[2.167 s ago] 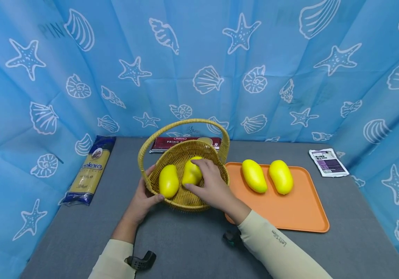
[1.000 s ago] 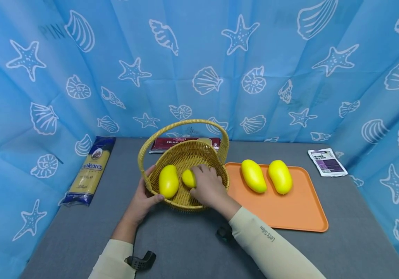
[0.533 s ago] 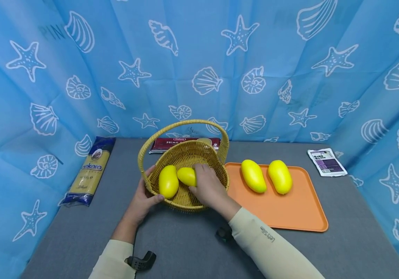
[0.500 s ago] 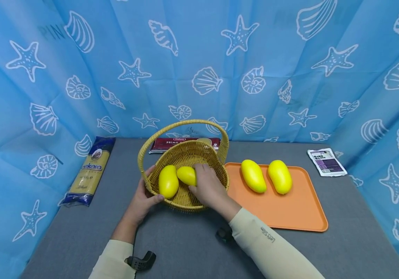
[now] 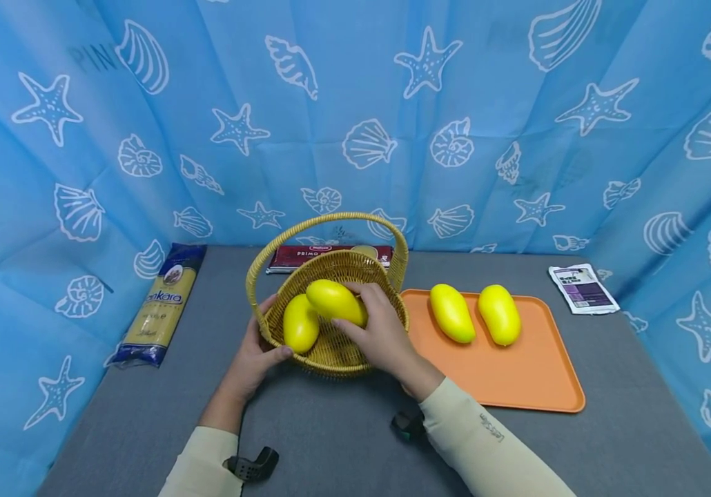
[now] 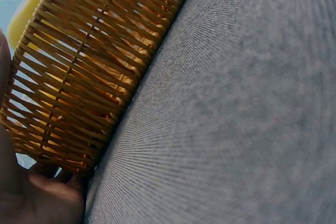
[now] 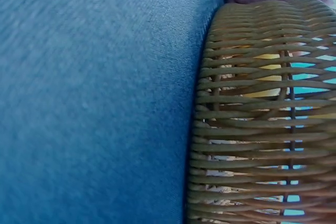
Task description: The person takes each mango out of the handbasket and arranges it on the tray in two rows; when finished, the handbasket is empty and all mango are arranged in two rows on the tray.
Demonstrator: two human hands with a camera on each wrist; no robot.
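A wicker basket [image 5: 335,353] with a tall arched handle stands on the grey table. My left hand [image 5: 256,354] grips its left side, thumb over the rim; in the left wrist view the hand [image 6: 50,195] wraps the woven wall [image 6: 89,72]. Inside the basket, a yellow mango [image 5: 300,324] lies at the left. My right hand [image 5: 382,330] holds a second mango [image 5: 335,301] raised within the basket, overlapping the top of the first. The right hand's far fingers are hidden behind that mango. Two more mangoes [image 5: 452,313] [image 5: 500,315] lie on an orange tray [image 5: 526,376] to the right.
A pasta packet [image 5: 159,304] lies at the left of the table. Behind the basket is a dark red packet [image 5: 293,257]. A small white and purple sachet [image 5: 584,289] lies at the far right. A blue patterned curtain [image 5: 355,124] closes off the back and sides.
My right hand first reached over the mango in the basket, then took hold of it. The mango has turned and come up and leftward. My left hand has kept its place on the basket.
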